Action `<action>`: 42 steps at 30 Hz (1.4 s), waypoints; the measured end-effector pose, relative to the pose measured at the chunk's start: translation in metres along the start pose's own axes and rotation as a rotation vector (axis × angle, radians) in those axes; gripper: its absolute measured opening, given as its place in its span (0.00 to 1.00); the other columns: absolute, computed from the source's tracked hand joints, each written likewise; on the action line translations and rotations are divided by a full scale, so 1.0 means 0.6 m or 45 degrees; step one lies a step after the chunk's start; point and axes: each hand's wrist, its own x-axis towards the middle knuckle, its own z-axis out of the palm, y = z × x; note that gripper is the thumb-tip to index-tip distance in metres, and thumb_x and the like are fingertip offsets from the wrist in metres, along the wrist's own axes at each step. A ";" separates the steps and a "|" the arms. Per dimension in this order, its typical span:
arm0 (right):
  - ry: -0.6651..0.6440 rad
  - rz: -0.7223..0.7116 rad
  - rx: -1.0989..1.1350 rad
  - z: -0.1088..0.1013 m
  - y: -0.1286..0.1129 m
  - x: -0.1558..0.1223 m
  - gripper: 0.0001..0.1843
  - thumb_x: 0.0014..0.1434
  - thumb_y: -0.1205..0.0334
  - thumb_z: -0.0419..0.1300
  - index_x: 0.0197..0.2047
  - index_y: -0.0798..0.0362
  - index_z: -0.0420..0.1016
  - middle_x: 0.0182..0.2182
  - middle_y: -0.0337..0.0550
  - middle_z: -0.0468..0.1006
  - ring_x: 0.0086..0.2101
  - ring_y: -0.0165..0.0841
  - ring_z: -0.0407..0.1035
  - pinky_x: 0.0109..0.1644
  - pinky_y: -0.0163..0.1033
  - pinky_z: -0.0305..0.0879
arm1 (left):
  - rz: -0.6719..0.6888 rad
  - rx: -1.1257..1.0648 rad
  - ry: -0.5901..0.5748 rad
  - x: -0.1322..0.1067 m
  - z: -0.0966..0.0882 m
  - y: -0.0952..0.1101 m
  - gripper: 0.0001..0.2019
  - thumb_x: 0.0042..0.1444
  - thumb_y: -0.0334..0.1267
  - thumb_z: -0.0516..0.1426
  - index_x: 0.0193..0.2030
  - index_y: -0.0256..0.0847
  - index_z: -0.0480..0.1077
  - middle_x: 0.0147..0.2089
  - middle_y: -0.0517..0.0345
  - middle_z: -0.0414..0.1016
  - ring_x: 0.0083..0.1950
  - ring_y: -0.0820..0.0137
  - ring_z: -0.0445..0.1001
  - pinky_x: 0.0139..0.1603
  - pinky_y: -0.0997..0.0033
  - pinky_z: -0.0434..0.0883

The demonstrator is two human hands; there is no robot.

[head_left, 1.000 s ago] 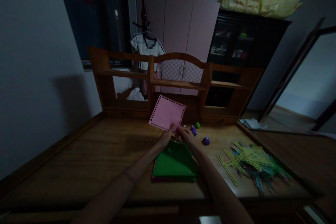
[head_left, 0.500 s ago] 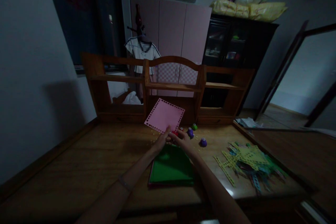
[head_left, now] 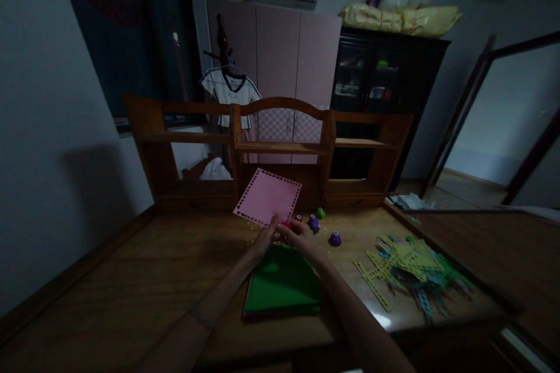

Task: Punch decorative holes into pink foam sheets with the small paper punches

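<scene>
A square sheet of pink paper (head_left: 269, 193) is held up at a tilt above the desk, with rows of small punched holes along its edges. My left hand (head_left: 264, 240) pinches its near corner, thumb on top. At that same corner my right hand (head_left: 301, 236) is closed around a small red craft punch (head_left: 286, 225), mostly hidden by the fingers. Below both hands lies a stack of green paper (head_left: 284, 282). Beyond my right hand stand a purple punch (head_left: 314, 224), another purple punch (head_left: 335, 238) and a green punch (head_left: 321, 213).
A heap of yellow, green and blue punched paper strips (head_left: 411, 262) covers the right part of the wooden desk (head_left: 144, 280). Tiny paper bits lie around the punches. A wooden shelf unit (head_left: 280, 148) borders the desk's far side.
The whole view has shifted slightly, so everything appears a little further left and lower. Both hands keep their hold on the pink paper and the red punch.
</scene>
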 end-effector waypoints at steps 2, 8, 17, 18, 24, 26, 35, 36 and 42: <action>0.007 0.005 0.011 0.000 0.003 0.001 0.17 0.51 0.45 0.61 0.33 0.50 0.75 0.22 0.37 0.70 0.22 0.29 0.62 0.25 0.33 0.55 | 0.033 0.013 -0.008 0.004 -0.002 -0.004 0.35 0.49 0.67 0.49 0.36 0.31 0.75 0.30 0.49 0.77 0.37 0.63 0.76 0.41 0.67 0.68; 0.003 0.014 0.018 0.001 0.005 0.001 0.17 0.52 0.45 0.61 0.35 0.50 0.75 0.25 0.38 0.72 0.23 0.29 0.64 0.27 0.34 0.58 | 0.015 -0.031 -0.022 0.013 -0.006 -0.016 0.36 0.49 0.67 0.49 0.39 0.31 0.75 0.32 0.46 0.78 0.35 0.62 0.76 0.38 0.67 0.69; 0.006 0.019 -0.053 -0.001 0.002 0.000 0.20 0.51 0.44 0.61 0.34 0.55 0.73 0.23 0.37 0.69 0.22 0.27 0.61 0.25 0.31 0.55 | 0.049 -0.007 -0.055 0.013 -0.005 -0.019 0.40 0.48 0.70 0.46 0.38 0.30 0.76 0.28 0.48 0.77 0.34 0.63 0.75 0.38 0.67 0.68; 0.005 0.013 -0.055 -0.001 0.003 0.000 0.20 0.52 0.44 0.60 0.34 0.55 0.73 0.23 0.37 0.69 0.22 0.27 0.61 0.24 0.31 0.55 | 0.052 0.002 -0.052 0.013 -0.005 -0.017 0.40 0.48 0.70 0.46 0.37 0.30 0.76 0.28 0.48 0.77 0.34 0.63 0.75 0.38 0.67 0.68; -0.009 0.005 -0.070 -0.003 0.003 -0.001 0.20 0.53 0.45 0.60 0.34 0.55 0.73 0.23 0.37 0.71 0.22 0.27 0.62 0.25 0.31 0.55 | 0.043 -0.035 -0.050 0.004 0.002 -0.004 0.38 0.49 0.68 0.47 0.42 0.30 0.75 0.28 0.49 0.77 0.31 0.65 0.75 0.34 0.69 0.67; -0.008 0.006 -0.062 -0.003 0.003 -0.001 0.19 0.53 0.45 0.60 0.35 0.55 0.74 0.24 0.38 0.72 0.22 0.27 0.63 0.25 0.31 0.56 | 0.030 -0.050 -0.055 0.003 0.003 -0.004 0.39 0.48 0.69 0.48 0.42 0.30 0.75 0.27 0.50 0.76 0.29 0.66 0.74 0.33 0.70 0.66; -0.022 0.050 0.009 -0.004 0.004 -0.002 0.19 0.53 0.45 0.60 0.38 0.53 0.74 0.27 0.40 0.73 0.25 0.30 0.65 0.26 0.32 0.59 | -0.056 -0.070 -0.059 0.019 -0.004 -0.029 0.37 0.50 0.67 0.47 0.44 0.32 0.74 0.30 0.48 0.77 0.31 0.64 0.75 0.31 0.69 0.69; -0.008 0.052 -0.005 -0.006 0.005 -0.002 0.19 0.53 0.45 0.60 0.37 0.53 0.75 0.26 0.40 0.73 0.25 0.29 0.65 0.26 0.32 0.58 | -0.056 -0.062 -0.047 0.020 -0.003 -0.029 0.36 0.51 0.67 0.47 0.44 0.32 0.74 0.31 0.48 0.77 0.32 0.64 0.75 0.31 0.69 0.69; 0.007 0.049 -0.021 -0.010 0.002 -0.002 0.20 0.53 0.44 0.59 0.37 0.54 0.75 0.22 0.38 0.70 0.21 0.27 0.60 0.24 0.32 0.55 | 0.088 -0.042 -0.042 0.021 0.000 -0.030 0.33 0.53 0.64 0.48 0.49 0.35 0.72 0.36 0.49 0.77 0.34 0.66 0.75 0.38 0.68 0.69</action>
